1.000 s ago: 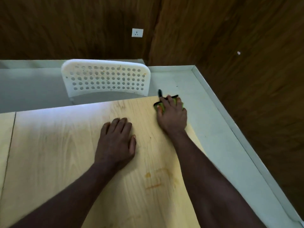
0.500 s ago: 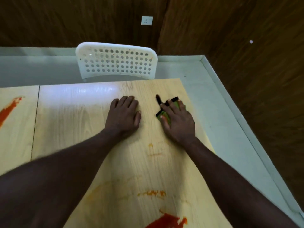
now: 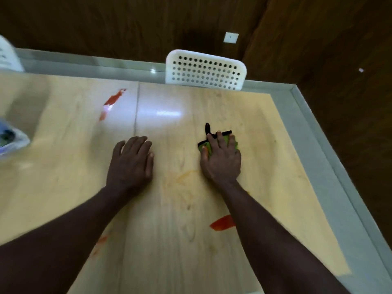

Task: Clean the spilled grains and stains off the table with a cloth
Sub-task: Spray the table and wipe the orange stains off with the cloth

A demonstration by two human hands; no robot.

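My right hand (image 3: 221,158) presses flat on a green cloth with black edging (image 3: 229,139) on the light wooden table (image 3: 169,240). Only the cloth's far edge and a black loop show past my fingers. My left hand (image 3: 131,162) rests flat on the table, a hand's width left of the right one, holding nothing. A faint orange smear (image 3: 184,177) lies between my wrists. A red stain (image 3: 222,222) sits beside my right forearm. Another red stain (image 3: 112,100) lies far left near the table seam, and small orange marks (image 3: 101,240) show by my left forearm.
A white perforated chair back (image 3: 205,71) stands at the table's far edge. A clear plastic bag (image 3: 10,141) lies at the left edge of the table. The table's right edge drops to a pale floor with a grey skirting (image 3: 318,132) against dark wooden walls.
My right hand has drawn the cloth back from the far right corner toward the table's middle. My view has swung left and back, bringing more stains and the bag into sight.
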